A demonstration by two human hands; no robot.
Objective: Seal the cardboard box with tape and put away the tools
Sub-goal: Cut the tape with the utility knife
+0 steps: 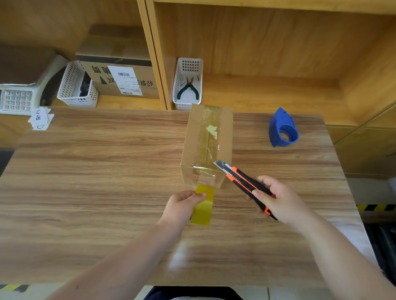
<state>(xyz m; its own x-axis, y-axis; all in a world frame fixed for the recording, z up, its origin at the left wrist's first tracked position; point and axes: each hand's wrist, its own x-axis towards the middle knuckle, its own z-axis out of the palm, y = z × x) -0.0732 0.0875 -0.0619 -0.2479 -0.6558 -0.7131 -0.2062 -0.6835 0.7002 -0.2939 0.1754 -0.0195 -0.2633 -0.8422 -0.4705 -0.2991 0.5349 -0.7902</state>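
A small cardboard box stands on the wooden table, with clear tape running along its top seam and down its near face. My left hand grips a yellowish tape roll just in front of the box, its strip still joined to the box. My right hand holds an orange-and-black utility knife with its blade out, the tip touching the box's near right top corner beside the tape.
A blue tape dispenser lies on the table's far right. A white basket with green-handled pliers sits on the shelf behind the box. Further left are another white basket, a labelled carton and a scale.
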